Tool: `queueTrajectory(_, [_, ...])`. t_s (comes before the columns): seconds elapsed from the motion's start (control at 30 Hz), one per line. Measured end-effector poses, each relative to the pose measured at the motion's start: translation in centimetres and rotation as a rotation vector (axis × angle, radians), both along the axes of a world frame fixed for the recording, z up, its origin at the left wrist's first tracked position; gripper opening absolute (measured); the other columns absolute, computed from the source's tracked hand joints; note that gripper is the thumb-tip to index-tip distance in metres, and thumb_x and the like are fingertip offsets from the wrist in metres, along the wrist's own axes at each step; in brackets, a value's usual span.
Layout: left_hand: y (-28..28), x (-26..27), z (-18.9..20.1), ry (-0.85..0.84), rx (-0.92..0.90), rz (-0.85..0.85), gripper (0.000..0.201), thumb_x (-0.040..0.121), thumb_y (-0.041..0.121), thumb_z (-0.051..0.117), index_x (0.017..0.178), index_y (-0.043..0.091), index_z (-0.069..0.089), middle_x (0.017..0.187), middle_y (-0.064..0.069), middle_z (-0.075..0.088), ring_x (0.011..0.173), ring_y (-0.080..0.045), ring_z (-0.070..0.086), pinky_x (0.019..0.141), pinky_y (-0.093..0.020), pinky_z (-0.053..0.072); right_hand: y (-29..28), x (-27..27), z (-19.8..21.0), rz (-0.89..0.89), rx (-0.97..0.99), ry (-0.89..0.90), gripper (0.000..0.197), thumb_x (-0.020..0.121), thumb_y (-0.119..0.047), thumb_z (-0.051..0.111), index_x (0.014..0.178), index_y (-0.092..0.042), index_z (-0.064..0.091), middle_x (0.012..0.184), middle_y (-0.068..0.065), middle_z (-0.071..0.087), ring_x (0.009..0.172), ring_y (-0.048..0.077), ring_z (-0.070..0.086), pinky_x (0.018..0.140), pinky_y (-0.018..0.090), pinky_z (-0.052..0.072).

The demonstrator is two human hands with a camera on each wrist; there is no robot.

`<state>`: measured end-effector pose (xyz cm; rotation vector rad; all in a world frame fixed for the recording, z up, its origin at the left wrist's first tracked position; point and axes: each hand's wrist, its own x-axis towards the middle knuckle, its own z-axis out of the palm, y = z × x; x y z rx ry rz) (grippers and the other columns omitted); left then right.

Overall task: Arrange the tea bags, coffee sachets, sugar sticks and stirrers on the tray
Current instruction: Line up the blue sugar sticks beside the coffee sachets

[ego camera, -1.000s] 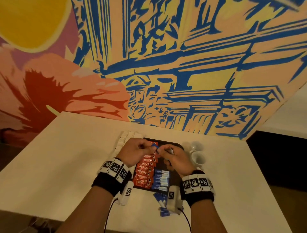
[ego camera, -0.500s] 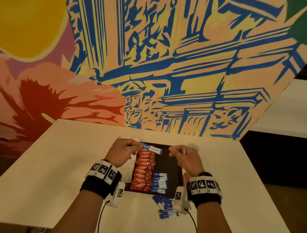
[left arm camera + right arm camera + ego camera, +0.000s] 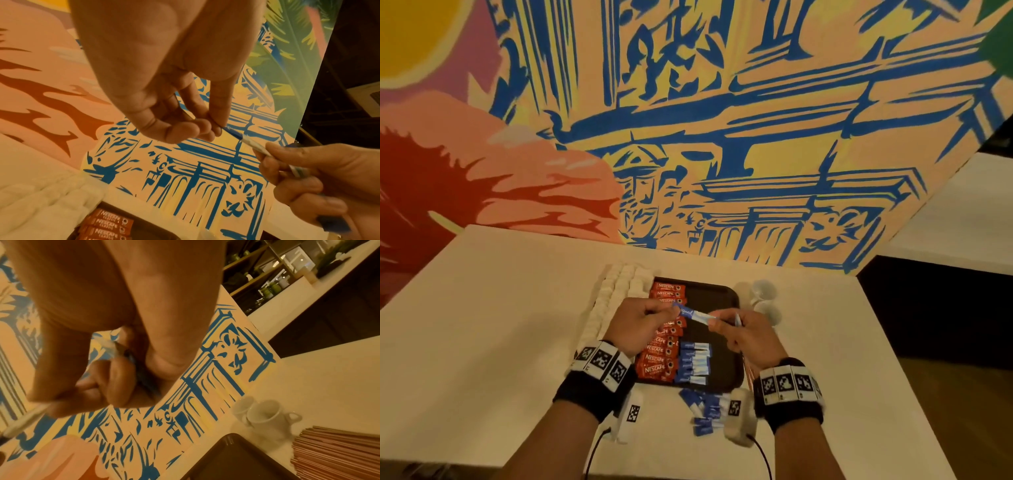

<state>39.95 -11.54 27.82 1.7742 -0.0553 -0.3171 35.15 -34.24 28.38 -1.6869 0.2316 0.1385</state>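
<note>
One broad tabletop (image 3: 493, 308) carries a dark tray (image 3: 726, 342), the landmark here. On the tray's left side a column of red coffee sachets (image 3: 659, 356) runs front to back, and just right of its near end lies a short row of blue sugar sticks (image 3: 693, 365); the tray's right half shows bare. Off the tray, white tea bags (image 3: 616, 298) lie beside its left edge, pink stirrers (image 3: 337, 451) beside its right edge, two white cups (image 3: 765, 298) by its far right corner, and loose blue sticks (image 3: 703, 409) just in front of it. Above the tray, the left hand (image 3: 635, 323) and right hand (image 3: 744, 334) each pinch an end of one sugar stick (image 3: 693, 313); the right also holds a second. By my estimate, the job is under halfway done.
</note>
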Motion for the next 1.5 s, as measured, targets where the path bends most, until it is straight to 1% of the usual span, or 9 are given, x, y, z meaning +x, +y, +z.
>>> queueTrajectory(0.1, [-0.8,0.6,-1.2,0.059,-0.001,-0.002,0.019,0.078,0.047,0.079,0.085,0.029,0.081,0.076,-0.003,0.075,0.075,-0.026,0.07,0.076,-0.044,0.055,-1.5,1.0,-1.1,-0.006,0.007,0.068,0.009,0.088,-0.011,0.077,0.097,-0.013,0.078,0.06,-0.007,0.055,0.048,0.005,0.039,0.046,0.017,0.032])
queueTrajectory(0.3, [-2.3,1.9,-4.4,0.105,0.176,0.026,0.004,0.09,0.027,0.073,0.091,0.028,0.076,0.09,0.009,0.074,0.083,-0.016,0.07,0.076,-0.031,0.056,-4.0,4.0,-6.2,-0.077,-0.205,0.224,0.003,0.086,-0.029,0.081,0.089,-0.029,0.08,0.066,-0.01,0.065,0.062,0.012,0.054,0.061,0.027,0.041])
queueTrajectory(0.47, [-3.0,3.3,-9.0,0.135,0.502,-0.017,0.004,0.087,0.031,0.072,0.089,0.035,0.071,0.097,0.015,0.069,0.095,-0.006,0.063,0.076,-0.014,0.04,-5.5,6.1,-9.8,0.019,-0.419,0.318,0.015,0.095,-0.022,0.07,0.109,-0.022,0.075,0.095,0.002,0.069,0.081,0.011,0.06,0.063,0.007,0.041])
queueTrajectory(0.57, [-4.7,3.8,-11.7,0.152,0.608,-0.073,0.005,0.087,0.03,0.07,0.091,0.033,0.071,0.099,0.013,0.069,0.098,-0.009,0.065,0.081,-0.015,0.042,-5.8,7.7,-13.0,0.042,-0.455,0.374,0.013,0.094,-0.019,0.071,0.105,-0.018,0.077,0.1,0.001,0.07,0.102,0.018,0.064,0.084,0.023,0.045])
queueTrajectory(0.73, [-7.6,4.2,-15.1,0.137,0.751,-0.219,0.021,0.092,0.025,0.062,0.11,0.028,0.071,0.115,0.007,0.067,0.107,-0.017,0.062,0.088,-0.022,0.044,-6.1,10.0,-17.2,0.084,-0.532,0.457,0.013,0.092,-0.021,0.072,0.102,-0.018,0.079,0.102,0.004,0.074,0.102,0.02,0.066,0.087,0.028,0.049])
queueTrajectory(0.87, [-9.0,4.0,-16.4,0.136,0.811,-0.362,0.021,0.091,0.024,0.061,0.108,0.021,0.074,0.111,-0.004,0.07,0.103,-0.026,0.066,0.086,-0.032,0.051,-6.0,11.1,-19.0,0.103,-0.531,0.518,0.009,0.091,-0.019,0.073,0.098,-0.017,0.079,0.103,0.009,0.075,0.103,0.026,0.067,0.096,0.039,0.053])
queueTrajectory(1.17, [-9.4,4.2,-17.2,0.149,0.835,-0.369,0.019,0.092,0.023,0.061,0.106,0.018,0.072,0.111,-0.005,0.069,0.099,-0.025,0.066,0.085,-0.034,0.053,-5.0,11.1,-19.9,0.135,-0.576,0.511,0.015,0.093,-0.018,0.072,0.107,-0.021,0.076,0.112,0.005,0.073,0.107,0.023,0.067,0.094,0.028,0.051])
queueTrajectory(1.37, [-8.5,5.2,-15.0,0.119,0.748,-0.28,0.018,0.093,0.027,0.064,0.108,0.023,0.072,0.108,0.005,0.07,0.102,-0.015,0.064,0.089,-0.028,0.051,-4.6,11.8,-16.8,0.128,-0.566,0.454,0.025,0.097,-0.028,0.066,0.12,-0.022,0.071,0.114,0.002,0.069,0.111,0.022,0.064,0.091,0.027,0.048])
queueTrajectory(1.5, [-7.7,5.8,-11.9,0.061,0.574,-0.149,0.019,0.092,0.03,0.066,0.11,0.028,0.07,0.11,0.013,0.068,0.096,-0.002,0.058,0.08,-0.01,0.039,-3.4,11.7,-12.1,-0.028,-0.173,0.492,0.03,0.103,-0.027,0.049,0.118,-0.011,0.069,0.099,0.001,0.071,0.075,0.01,0.059,0.063,0.023,0.041])
